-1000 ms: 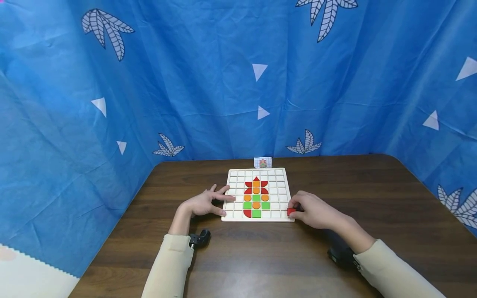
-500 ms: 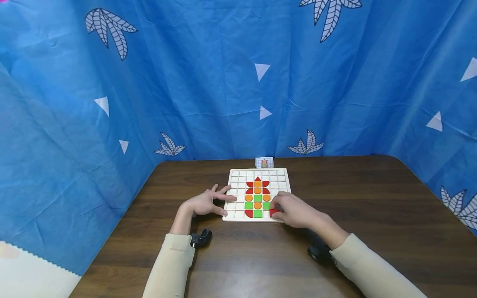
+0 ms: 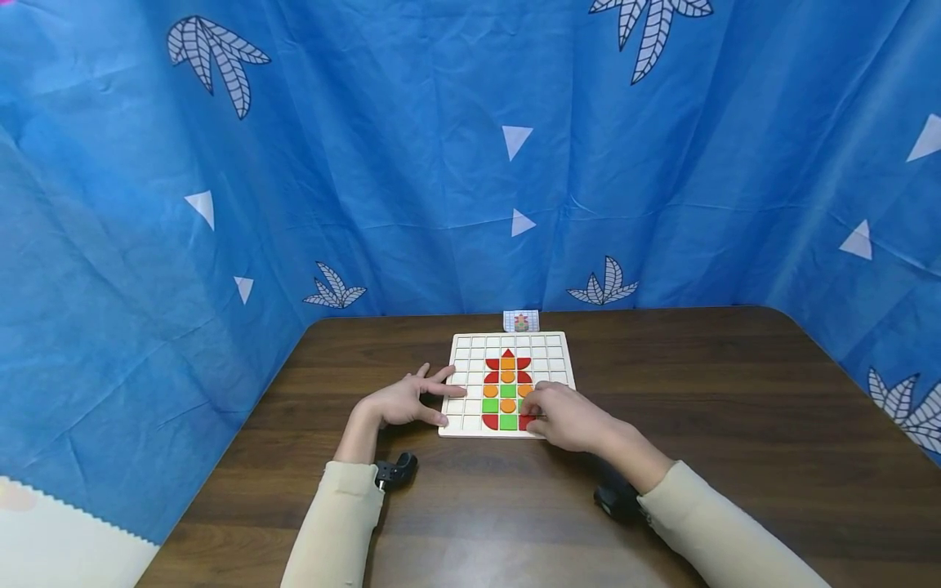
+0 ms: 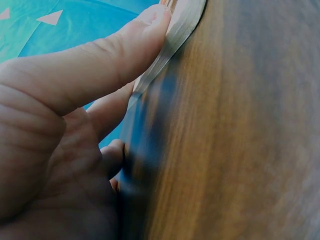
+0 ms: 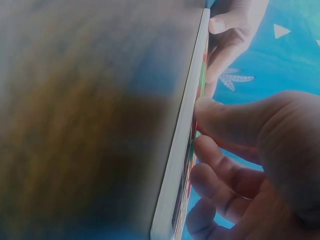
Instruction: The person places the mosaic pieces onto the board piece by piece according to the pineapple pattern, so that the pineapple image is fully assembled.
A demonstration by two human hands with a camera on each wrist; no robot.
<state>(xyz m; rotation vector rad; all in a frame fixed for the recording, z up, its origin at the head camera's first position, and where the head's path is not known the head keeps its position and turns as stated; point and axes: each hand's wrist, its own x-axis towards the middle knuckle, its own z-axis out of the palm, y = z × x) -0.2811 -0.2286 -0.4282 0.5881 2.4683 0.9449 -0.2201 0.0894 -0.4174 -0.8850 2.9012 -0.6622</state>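
A white grid board lies on the table, bearing red, orange and green flat pieces in a symmetric figure. My left hand rests at the board's left edge, fingers spread and fairly straight, the thumb on the near left corner. With thumb and fingertips, my right hand pinches a red piece at the bottom row, just right of a green square. Part of that red piece is hidden by the fingers. In the right wrist view the board is seen edge-on, with the right thumb at its near side.
A small card with a printed coloured figure lies behind the board. Brown wooden table surrounds the board. A blue curtain hangs behind the table. Dark wrist-worn devices sit by both sleeves.
My right hand has moved left from the board's right edge, carrying the red piece to the bottom row beside the green square. The left hand stays in place.
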